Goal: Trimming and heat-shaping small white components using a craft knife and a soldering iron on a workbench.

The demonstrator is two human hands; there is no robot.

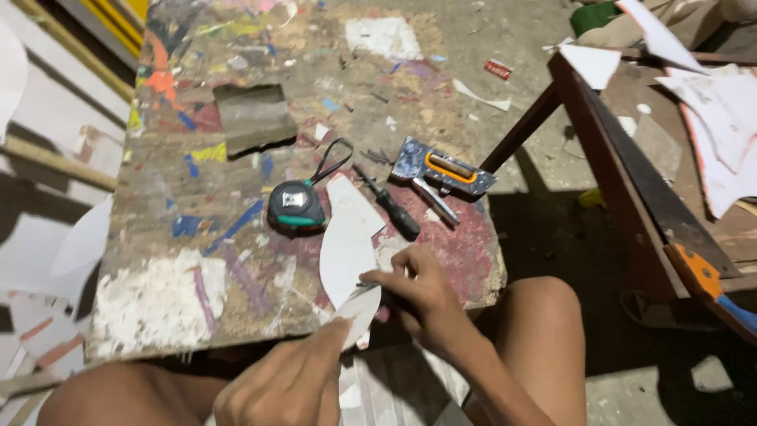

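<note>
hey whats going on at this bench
A person sits at a paint-splattered workbench and works on a curved white cutout lying at its near edge. The left hand presses down the cutout's near tip, while the right hand holds a small thin tool against it; what kind of tool is hard to tell. Beside the cutout lie a tape measure, a black-handled screwdriver and a staple gun. More white offcuts sit on a frame to the right.

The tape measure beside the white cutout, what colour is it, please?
Black with a green base edge, seen in the head view.
</note>
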